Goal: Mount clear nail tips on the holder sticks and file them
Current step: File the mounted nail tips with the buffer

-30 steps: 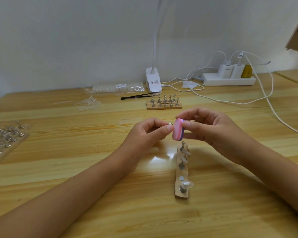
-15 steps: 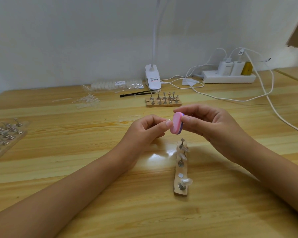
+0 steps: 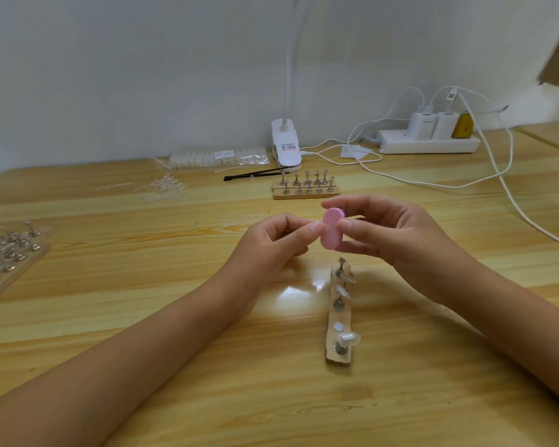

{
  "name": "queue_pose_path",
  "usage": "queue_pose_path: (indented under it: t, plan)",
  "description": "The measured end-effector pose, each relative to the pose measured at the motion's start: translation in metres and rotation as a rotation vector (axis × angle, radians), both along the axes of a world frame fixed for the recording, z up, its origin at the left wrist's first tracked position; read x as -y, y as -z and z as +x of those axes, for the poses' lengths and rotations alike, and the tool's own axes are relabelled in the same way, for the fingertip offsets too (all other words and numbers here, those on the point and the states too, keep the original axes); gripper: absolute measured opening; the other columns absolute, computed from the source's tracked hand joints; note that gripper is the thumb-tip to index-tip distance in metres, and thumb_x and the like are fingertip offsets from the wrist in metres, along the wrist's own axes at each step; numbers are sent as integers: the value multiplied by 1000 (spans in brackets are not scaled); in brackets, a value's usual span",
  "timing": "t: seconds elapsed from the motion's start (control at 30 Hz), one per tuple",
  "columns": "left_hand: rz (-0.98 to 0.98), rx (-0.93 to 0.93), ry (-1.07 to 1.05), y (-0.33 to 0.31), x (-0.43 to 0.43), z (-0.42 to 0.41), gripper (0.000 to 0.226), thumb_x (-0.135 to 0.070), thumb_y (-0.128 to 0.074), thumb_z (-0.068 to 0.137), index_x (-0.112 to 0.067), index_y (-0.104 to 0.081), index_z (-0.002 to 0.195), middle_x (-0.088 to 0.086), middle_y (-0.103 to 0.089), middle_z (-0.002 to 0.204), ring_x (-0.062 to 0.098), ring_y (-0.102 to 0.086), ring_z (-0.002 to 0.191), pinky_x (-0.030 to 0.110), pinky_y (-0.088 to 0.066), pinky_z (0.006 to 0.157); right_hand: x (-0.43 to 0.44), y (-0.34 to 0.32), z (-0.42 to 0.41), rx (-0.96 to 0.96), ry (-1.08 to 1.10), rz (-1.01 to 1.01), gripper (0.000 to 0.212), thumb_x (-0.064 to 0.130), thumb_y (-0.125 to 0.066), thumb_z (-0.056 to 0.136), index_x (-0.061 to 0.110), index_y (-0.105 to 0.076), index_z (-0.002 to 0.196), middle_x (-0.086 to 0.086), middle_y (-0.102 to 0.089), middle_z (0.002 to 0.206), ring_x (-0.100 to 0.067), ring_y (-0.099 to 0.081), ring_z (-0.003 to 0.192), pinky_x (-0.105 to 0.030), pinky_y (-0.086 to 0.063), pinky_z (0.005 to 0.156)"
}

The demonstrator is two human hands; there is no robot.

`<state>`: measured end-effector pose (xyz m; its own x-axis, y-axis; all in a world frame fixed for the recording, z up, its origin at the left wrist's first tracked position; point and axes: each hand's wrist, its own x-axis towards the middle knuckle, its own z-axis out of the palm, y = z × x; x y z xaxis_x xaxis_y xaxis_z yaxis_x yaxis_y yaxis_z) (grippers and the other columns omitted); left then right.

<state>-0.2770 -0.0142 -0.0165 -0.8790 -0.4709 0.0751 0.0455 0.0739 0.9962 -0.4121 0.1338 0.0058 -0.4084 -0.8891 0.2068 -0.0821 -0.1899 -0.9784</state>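
Note:
My right hand (image 3: 397,240) pinches a small pink oval nail file (image 3: 427,230) between thumb and fingers, above the table's middle. My left hand (image 3: 271,243) has its fingers curled and pinched together right against the file's left face; what it holds is hidden by the fingertips. Below both hands a wooden holder strip (image 3: 339,337) lies lengthwise on the table, with several metal holder sticks standing in it. Clear nail tips (image 3: 349,339) sit on some of those sticks.
A second wooden strip of holder sticks (image 3: 306,188) lies farther back, by black tweezers (image 3: 255,174) and a clip lamp (image 3: 286,146). Loose clear tips (image 3: 162,188) and a bag of tips (image 3: 218,155) sit back left. More sticks (image 3: 7,250) at left edge. Power strip (image 3: 430,144) with cables back right.
The file has turned so its pink face shows more to me. In the oldest frame a metal stick end showed at my left fingertips; now it is hidden. Both hands sit slightly higher.

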Motion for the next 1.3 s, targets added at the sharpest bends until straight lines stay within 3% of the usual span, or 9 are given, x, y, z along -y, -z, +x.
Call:
queue_pose_path:
  t: [0.3,0.43,0.6,0.73,0.83,0.97,1.1,1.3]
  plan:
    - [16,-8,-2,0,0,-1,27,-56,-75,68,-34,-75,85,-7,-74,102,8,-65,98,31,-51,94,0,0,-3,49,16,-17,29,20,-70,81,18,-73,110,-7,-74,103,-21,-71,100,-28,-57,84]
    - [12,-13,-1,0,0,0,24,-52,-74,71,-33,-74,85,-3,-74,106,10,-66,101,27,-51,88,-1,1,-2,-11,-33,53,30,23,-71,80,19,-73,110,-6,-73,105,-22,-71,99,-27,-57,82]
    - [34,-19,-9,0,-1,0,27,-55,-75,68,-34,-75,85,-4,-74,106,9,-66,99,28,-51,90,-1,1,-2,17,30,-3,31,21,-70,80,14,-72,110,-7,-73,102,-22,-72,98,-29,-57,83]
    - [47,-31,-4,0,-1,-1,27,-54,-75,69,-32,-75,84,1,-74,108,17,-67,106,32,-51,94,-1,1,2,-73,-4,53,31,21,-70,81,15,-70,112,-6,-75,103,-21,-73,96,-25,-58,80]
    - [55,-28,-3,-1,-1,-1,27,-56,-74,68,-33,-75,82,-3,-74,106,10,-67,101,26,-50,88,-1,0,2,-41,51,-1,30,18,-69,82,13,-69,112,-8,-75,102,-21,-73,97,-25,-58,80]
    - [50,-39,-5,0,-2,-1,24,-53,-74,69,-32,-75,81,2,-74,105,17,-67,104,35,-51,96,-2,-1,3,-85,-14,52,30,21,-69,82,16,-69,112,-6,-75,104,-21,-72,97,-25,-57,80]
    - [52,-35,-6,-1,-2,0,25,-54,-73,67,-32,-74,79,-4,-74,100,8,-66,97,25,-51,86,-1,1,4,-24,40,12,31,19,-68,82,12,-69,112,-7,-75,101,-20,-72,97,-25,-57,80]
    - [46,-38,-7,-1,-2,-1,25,-54,-73,67,-32,-74,79,-5,-74,98,7,-66,94,23,-50,84,0,-1,4,-21,48,19,33,19,-68,81,11,-69,113,-9,-75,102,-22,-72,98,-27,-58,82]
